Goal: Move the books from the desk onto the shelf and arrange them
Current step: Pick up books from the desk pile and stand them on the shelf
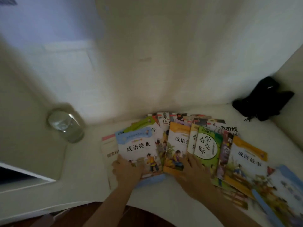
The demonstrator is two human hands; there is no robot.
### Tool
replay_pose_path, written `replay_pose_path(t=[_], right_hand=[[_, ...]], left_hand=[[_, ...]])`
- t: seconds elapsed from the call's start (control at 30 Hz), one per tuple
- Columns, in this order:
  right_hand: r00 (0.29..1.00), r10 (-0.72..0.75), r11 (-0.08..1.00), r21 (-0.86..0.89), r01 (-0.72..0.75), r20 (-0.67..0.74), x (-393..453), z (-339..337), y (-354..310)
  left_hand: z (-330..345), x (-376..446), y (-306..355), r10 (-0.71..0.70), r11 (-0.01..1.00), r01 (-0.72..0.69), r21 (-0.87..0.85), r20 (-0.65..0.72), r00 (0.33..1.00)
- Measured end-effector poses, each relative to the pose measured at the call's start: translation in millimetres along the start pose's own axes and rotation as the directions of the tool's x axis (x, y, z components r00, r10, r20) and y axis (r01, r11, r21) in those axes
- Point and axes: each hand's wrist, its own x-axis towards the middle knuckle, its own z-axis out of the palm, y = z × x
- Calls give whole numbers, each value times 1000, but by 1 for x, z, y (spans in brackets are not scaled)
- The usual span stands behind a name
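Note:
Several thin children's books lie fanned out and overlapping on the white desk (85,169). My left hand (127,171) rests on the near edge of a blue-bordered book (139,149), its fingers lying over the cover. My right hand (193,174) lies across the lower parts of an orange-bordered book (176,145) and a green book (208,145), fingers spread and fairly straight. More books spread to the right, among them another orange one (246,164). A pale booklet (109,153) sticks out from under the left side of the pile. No shelf is in view.
A clear glass jar (65,125) stands on the desk to the left of the books. A black pouch with a cord (264,99) lies in the far right corner. White walls close the desk at the back and right. A dark opening (14,176) shows at the left edge.

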Motion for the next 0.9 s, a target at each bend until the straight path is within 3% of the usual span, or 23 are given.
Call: replay_pose_path(t=[0.1,0.23,0.37,0.43,0.5,0.57,0.63,0.7,0.77,0.8,0.9], right_hand=[[988,-59,998,4,60,-145,-4,3,17],[984,-118,993,-7,118,-137,-8,9,29],[977,-141,988,38,149,-162,-5,8,38],[965,-179,982,28,188,-191,-4,10,41],[958,-183,973,99,209,-221,-3,7,41],[947,-159,920,306,245,-280,1,-3,37],[959,-114,756,604,254,-261,4,-30,22],[988,-91,507,849,150,-121,11,-58,-2],[989,-141,314,949,-2,49,15,-80,-30],[973,-221,133,990,-43,72,14,-81,-35],[930,-307,-174,948,-265,203,15,-115,-54]], left_hand=[[8,15,5,-130,972,119,-200,-43,991],[2,28,4,-165,837,165,-522,47,985],[-5,22,3,-4,885,37,-465,72,997],[-11,16,0,52,889,-42,-455,9,999],[-28,6,-4,107,868,-119,-482,-54,993],[-56,-4,-11,165,793,-149,-590,-27,986],[-89,-12,-19,219,731,-155,-665,12,976],[-111,-16,-24,251,678,-138,-722,50,967],[-120,-16,-25,303,647,-119,-753,111,947],[-120,-19,-21,326,631,-98,-769,149,934],[-118,-24,-13,353,621,-32,-783,243,903]])
